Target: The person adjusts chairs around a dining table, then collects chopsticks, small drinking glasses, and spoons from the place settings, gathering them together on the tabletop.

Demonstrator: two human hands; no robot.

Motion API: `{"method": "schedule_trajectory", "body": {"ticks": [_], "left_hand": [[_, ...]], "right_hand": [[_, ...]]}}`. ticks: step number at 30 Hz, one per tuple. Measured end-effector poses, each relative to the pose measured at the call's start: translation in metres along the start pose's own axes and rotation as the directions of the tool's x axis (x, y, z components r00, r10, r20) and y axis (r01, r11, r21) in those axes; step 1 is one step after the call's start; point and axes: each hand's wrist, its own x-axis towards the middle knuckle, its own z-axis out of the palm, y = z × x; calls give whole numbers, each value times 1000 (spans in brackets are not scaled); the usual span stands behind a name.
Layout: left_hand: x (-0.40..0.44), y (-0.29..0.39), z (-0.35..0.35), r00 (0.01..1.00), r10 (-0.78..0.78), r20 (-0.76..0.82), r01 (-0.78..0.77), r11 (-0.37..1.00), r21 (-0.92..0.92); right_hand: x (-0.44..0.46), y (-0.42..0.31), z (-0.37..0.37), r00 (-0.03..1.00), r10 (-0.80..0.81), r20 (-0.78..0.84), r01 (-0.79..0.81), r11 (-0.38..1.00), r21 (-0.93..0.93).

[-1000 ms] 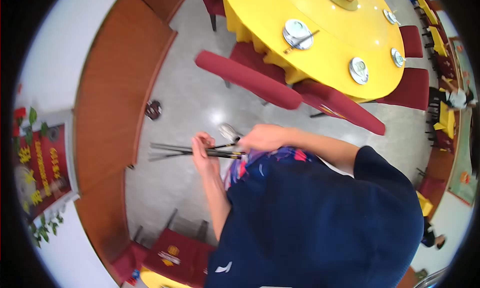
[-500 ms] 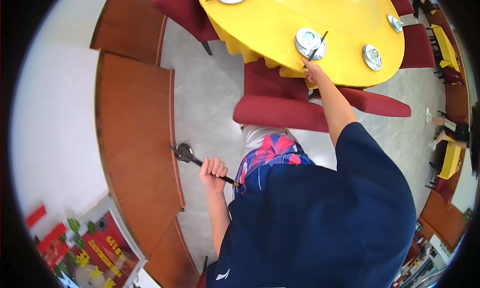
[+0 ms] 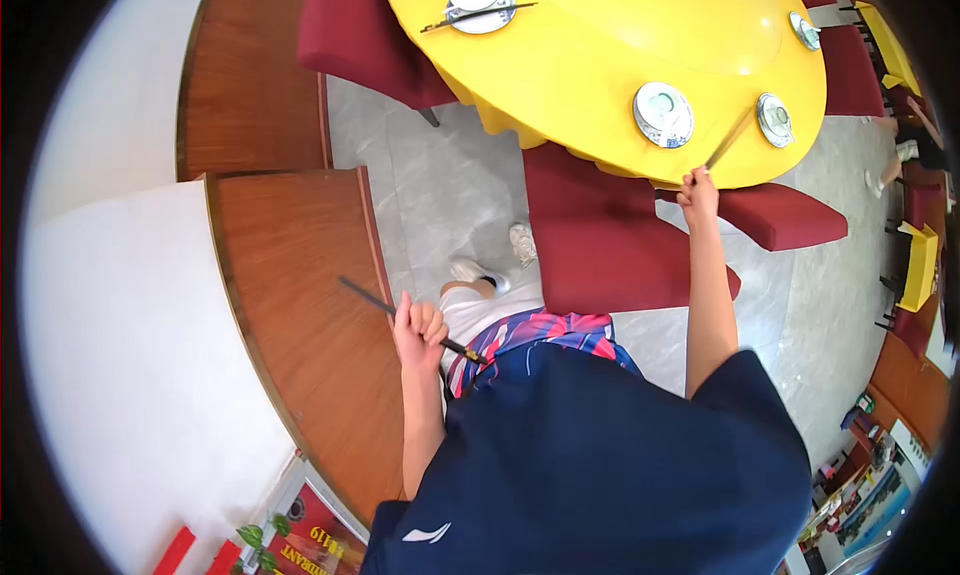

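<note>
My left hand (image 3: pixel 419 333) is closed around dark chopsticks (image 3: pixel 365 294) with gold-coloured ends, held low in front of my body; how many there are I cannot tell. Above the near edge of the yellow-covered table (image 3: pixel 560 85), my right hand (image 3: pixel 698 193) grips a pair of chopsticks (image 3: pixel 730 140), blurred and pointing up and to the right. They lie between a middle place setting (image 3: pixel 663 115) and a right place setting (image 3: pixel 774 120), each with a plate and small dishes. At the upper left, another setting (image 3: pixel 480 5) has dark chopsticks (image 3: pixel 478 16) across it.
A dark red chair (image 3: pixel 620 240) stands between me and the table, with another chair (image 3: pixel 785 217) to its right and one (image 3: pixel 375 45) at the left. Wooden panelling (image 3: pixel 300 275) runs along my left. A person's leg (image 3: pixel 888 165) shows at the far right.
My right hand has moved right, away from the middle setting, with the chopsticks still in it. My view has shifted, and my feet now show. The left hand stays closed on its chopsticks.
</note>
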Motion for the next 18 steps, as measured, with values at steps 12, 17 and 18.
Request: {"method": "schedule_trajectory", "body": {"ticks": [12, 17, 18], "left_hand": [[168, 134, 52, 968, -134, 212, 89, 974, 209], [194, 225, 32, 975, -55, 214, -24, 936, 351], [197, 241, 27, 983, -36, 179, -23, 947, 321]], "right_hand": [[-287, 140, 305, 652, 374, 660, 66, 839, -540], [-299, 153, 405, 549, 395, 736, 458, 595, -661], [-296, 154, 423, 506, 405, 762, 586, 487, -648]]}}
